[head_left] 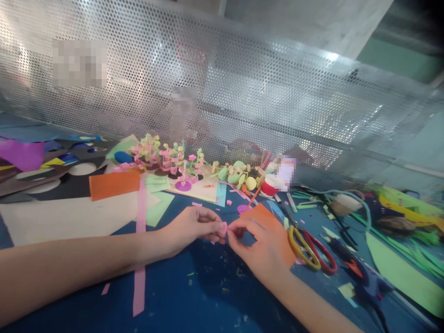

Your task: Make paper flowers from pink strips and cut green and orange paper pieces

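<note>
Over the blue table, my left hand [203,225] pinches a small pink paper piece [224,227] between thumb and fingers. My right hand [255,245] meets it from the other side, thumb and forefinger closed at the piece's right edge. Whatever lies between those right fingertips is too small to make out. A long pink paper strip [139,291] runs under my left forearm. Beneath and beyond my right hand lies an orange sheet [274,226]. Small pink paper flower stems [183,178], one on a purple disc, stand behind my hands.
Scissors [314,252] with yellow and red handles and a dark glue gun [367,282] lie on the right. An orange card [114,185] and a cream sheet [69,217] are on the left. A perforated metal screen [236,88] closes off the back. Green strips lie far right.
</note>
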Demonstrator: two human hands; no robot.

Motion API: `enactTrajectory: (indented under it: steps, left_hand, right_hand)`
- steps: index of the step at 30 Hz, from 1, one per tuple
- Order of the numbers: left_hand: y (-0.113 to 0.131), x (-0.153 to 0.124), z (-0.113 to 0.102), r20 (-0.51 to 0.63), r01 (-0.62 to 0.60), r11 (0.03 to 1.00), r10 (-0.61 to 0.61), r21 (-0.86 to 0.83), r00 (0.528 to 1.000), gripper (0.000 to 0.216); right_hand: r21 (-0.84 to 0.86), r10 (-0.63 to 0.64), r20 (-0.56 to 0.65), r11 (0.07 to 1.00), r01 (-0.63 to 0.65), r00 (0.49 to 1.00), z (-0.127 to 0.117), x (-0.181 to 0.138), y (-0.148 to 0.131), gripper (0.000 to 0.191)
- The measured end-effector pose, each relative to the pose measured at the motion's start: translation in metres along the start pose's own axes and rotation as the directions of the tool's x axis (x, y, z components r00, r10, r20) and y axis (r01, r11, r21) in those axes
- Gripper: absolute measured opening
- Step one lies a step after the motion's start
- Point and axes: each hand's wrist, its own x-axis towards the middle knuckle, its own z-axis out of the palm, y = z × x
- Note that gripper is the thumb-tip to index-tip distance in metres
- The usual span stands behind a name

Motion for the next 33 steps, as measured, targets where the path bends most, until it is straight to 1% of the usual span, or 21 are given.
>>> enactTrajectory:
  steps: [4,10,13,16,20,24,29,33]
  left_hand:
    - [-0.0011,0.0003,0.0001,0.016,0.011,1.0,-0.011,0.002,1.0,0.017]
    - [0.0005,-0.0006,0.002,0.039,0.044,0.998,-0.046,0.052,0.998,0.018]
    - [0.0012,-0.0007,0.0019,0.065,0.009,0.999,-0.012,0.038,0.998,0.015]
    - [0.0012,-0.0001,0.0013,0.053,-0.023,1.0,0.022,0.007,0.998,0.016]
    - [0.0013,0.0004,0.0011,0.023,-0.02,1.0,0.02,-0.008,1.0,0.017]
    - [0.0012,-0.0002,0.0013,0.028,-0.013,1.0,0.013,-0.009,1.0,0.017]
    - [0.0009,-0.0016,0.0017,0.043,-0.012,1.0,0.012,0.008,0.999,0.015]
    - [0.0018,-0.0012,0.0023,0.05,-0.009,0.998,0.006,0.058,0.999,0.014]
  right_hand:
    - [-0.052,-0.068,-0.005,0.996,0.067,0.998,0.0012,-0.0013,0.0003,0.008]
    - [-0.12,-0.205,-0.058,0.973,0.197,0.977,0.0059,-0.0025,0.0025,0.01]
    - [-0.124,-0.212,-0.056,0.971,0.204,0.976,0.0054,-0.0021,0.0022,0.009]
    - [-0.074,-0.19,-0.057,0.98,0.186,0.98,0.0032,-0.0011,0.0028,0.01]
    - [-0.04,-0.163,-0.03,0.986,0.162,0.986,0.0006,-0.0003,0.0045,0.007]
    - [-0.03,-0.15,-0.01,0.988,0.15,0.989,0.0013,-0.0009,0.0046,0.006]
    - [-0.041,-0.181,-0.033,0.983,0.179,0.983,0.0035,-0.0023,0.0034,0.009]
    - [-0.119,-0.237,-0.046,0.966,0.231,0.97,0.0032,-0.0027,0.0022,0.008]
